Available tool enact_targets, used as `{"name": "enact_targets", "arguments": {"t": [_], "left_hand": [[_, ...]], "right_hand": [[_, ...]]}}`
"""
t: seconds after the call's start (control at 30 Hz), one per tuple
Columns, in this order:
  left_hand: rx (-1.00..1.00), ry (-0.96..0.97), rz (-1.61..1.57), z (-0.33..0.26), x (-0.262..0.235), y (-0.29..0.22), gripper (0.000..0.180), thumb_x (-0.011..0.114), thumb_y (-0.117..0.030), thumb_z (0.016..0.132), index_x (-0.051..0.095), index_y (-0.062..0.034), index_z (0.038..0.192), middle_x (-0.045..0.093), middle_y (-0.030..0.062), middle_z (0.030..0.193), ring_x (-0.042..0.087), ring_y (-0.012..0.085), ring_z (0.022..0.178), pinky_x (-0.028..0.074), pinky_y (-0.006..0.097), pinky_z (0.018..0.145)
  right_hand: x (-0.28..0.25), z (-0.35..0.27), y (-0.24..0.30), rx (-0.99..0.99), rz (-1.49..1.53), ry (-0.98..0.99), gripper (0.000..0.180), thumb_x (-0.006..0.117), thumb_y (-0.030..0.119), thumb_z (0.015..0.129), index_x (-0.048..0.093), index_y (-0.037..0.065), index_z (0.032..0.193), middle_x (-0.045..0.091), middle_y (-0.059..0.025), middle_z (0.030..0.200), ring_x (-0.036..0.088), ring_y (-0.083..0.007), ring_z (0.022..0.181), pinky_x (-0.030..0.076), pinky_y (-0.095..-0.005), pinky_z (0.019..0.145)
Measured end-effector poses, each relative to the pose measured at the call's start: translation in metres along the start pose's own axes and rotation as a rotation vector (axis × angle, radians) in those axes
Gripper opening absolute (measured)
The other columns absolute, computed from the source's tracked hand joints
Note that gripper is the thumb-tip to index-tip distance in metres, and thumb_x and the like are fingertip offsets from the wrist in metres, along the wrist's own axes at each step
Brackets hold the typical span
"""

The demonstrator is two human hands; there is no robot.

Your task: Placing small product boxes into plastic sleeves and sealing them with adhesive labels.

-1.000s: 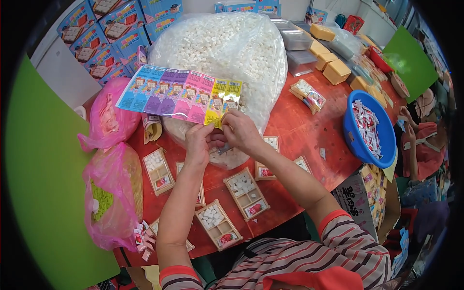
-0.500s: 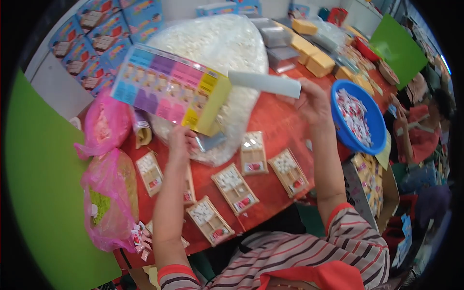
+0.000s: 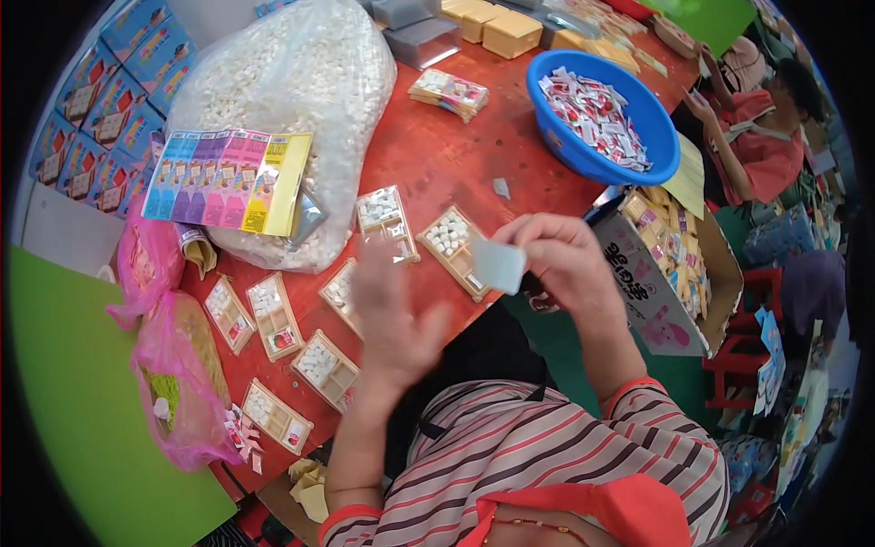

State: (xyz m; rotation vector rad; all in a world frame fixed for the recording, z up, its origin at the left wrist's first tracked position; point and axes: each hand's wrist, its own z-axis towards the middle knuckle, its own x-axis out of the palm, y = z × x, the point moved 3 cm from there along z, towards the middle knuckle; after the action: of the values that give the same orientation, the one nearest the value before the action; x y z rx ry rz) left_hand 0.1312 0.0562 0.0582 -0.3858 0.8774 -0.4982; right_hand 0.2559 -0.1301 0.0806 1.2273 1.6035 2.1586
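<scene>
Head view: my right hand (image 3: 565, 264) pinches a small pale blue-grey card (image 3: 498, 265) by its edge, just beside the nearest open candy tray (image 3: 453, 248). It looks light, thin and bendable. My left hand (image 3: 394, 319), blurred, seems spread.

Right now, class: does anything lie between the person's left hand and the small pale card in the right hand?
Nothing visible does. The left hand, blurred, is raised over the red table; the right hand pinches the small pale card beside it. Only open air and the table edge show between them.
</scene>
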Motion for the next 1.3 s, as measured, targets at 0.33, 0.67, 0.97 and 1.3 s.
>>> {"name": "enact_targets", "arguments": {"t": [0.33,0.67,0.97,1.3], "left_hand": [[-0.781,-0.230,-1.525,-0.019,0.074,-0.028,0.035,0.042,-0.012,0.099,0.050,0.0023,0.129,0.058,0.0123,0.123,0.060,0.0214,0.109,0.048,0.035,0.096],[-0.881,-0.285,-1.654,-0.038,0.086,-0.025,0.042,0.043,-0.019,0.100,0.040,0.0002,0.138,0.055,0.0143,0.128,0.061,0.0236,0.109,0.052,0.038,0.092],[-0.614,-0.021,-0.575,-0.037,0.099,-0.016,0.059,0.056,-0.013,0.090,0.033,0.0067,0.141,0.036,0.0240,0.143,0.046,0.0317,0.124,0.040,0.038,0.100],[-0.134,0.312,0.418,-0.036,0.138,-0.017,0.057,0.062,-0.029,0.082,0.050,0.0020,0.129,0.044,0.0214,0.139,0.033,0.0375,0.136,0.017,0.060,0.109]], "right_hand": [[0.014,-0.018,-0.006,-0.090,-0.486,0.009,0.015,0.060,0.006,0.088,0.062,-0.003,0.100,0.060,-0.0093,0.105,0.059,-0.0158,0.096,0.047,-0.0293,0.083],[-0.010,-0.011,-0.039,-0.266,-1.313,0.070,0.011,0.066,0.013,0.081,0.061,0.004,0.083,0.059,-0.0084,0.079,0.059,-0.0264,0.078,0.040,-0.0365,0.074],[-0.068,-0.002,0.010,-0.155,-1.064,-0.170,0.011,0.059,0.008,0.088,0.059,-0.003,0.089,0.058,-0.0045,0.079,0.056,-0.0107,0.077,0.044,-0.0251,0.070],[-0.100,0.049,-0.010,-0.010,-1.039,-0.043,0.015,0.059,0.011,0.090,0.061,-0.003,0.093,0.059,-0.0022,0.083,0.055,-0.0084,0.081,0.044,-0.0243,0.072]]}}
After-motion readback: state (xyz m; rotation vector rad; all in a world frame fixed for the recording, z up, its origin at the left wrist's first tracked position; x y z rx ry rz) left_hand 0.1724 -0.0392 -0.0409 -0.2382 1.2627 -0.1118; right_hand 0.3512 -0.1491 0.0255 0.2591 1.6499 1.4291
